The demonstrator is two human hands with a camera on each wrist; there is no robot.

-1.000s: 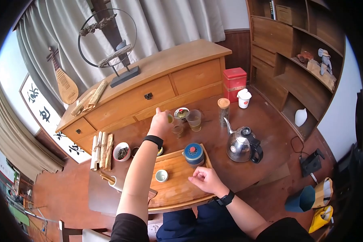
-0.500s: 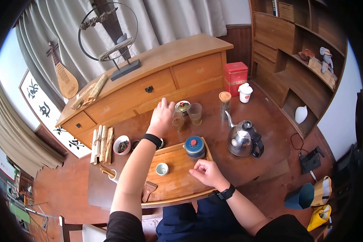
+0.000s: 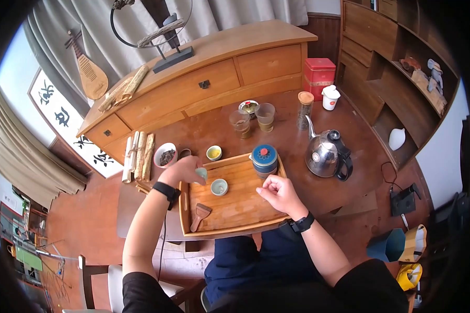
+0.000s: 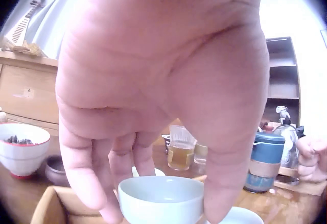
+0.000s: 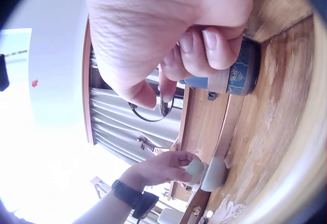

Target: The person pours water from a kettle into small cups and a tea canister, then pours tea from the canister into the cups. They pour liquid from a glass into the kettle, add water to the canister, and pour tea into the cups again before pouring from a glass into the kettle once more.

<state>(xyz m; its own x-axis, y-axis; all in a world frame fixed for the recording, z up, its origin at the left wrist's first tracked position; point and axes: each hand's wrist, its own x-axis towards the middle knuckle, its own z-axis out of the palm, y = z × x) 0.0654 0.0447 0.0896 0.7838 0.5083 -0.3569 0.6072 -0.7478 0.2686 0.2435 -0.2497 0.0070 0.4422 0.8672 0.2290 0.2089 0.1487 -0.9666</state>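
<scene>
My left hand (image 3: 185,171) pinches a small pale green teacup (image 4: 163,198) between thumb and fingers, over the left part of the wooden tray (image 3: 235,213). A matching teacup (image 3: 219,187) stands upright on the tray just right of it. Beyond the tray's far edge is another teacup (image 3: 214,153) with yellow liquid. My right hand (image 3: 281,193) hovers over the tray's right side, fingers loosely curled with nothing in them. Close beyond it stands a blue lidded pot (image 3: 265,159) with a pale band and a red knob.
A flat brush (image 3: 200,215) lies at the tray's left front. Two glasses (image 3: 265,119) and a lidded bowl stand farther back. To the right are a steel kettle (image 3: 326,155) and a corked jar (image 3: 304,112). A bowl of dark leaves (image 3: 166,155) and bundled sticks (image 3: 139,156) sit left.
My left hand has come back from beside the glasses to the tray's left part and now pinches a teacup. My right hand stays near the blue pot. The head view has tilted down.
</scene>
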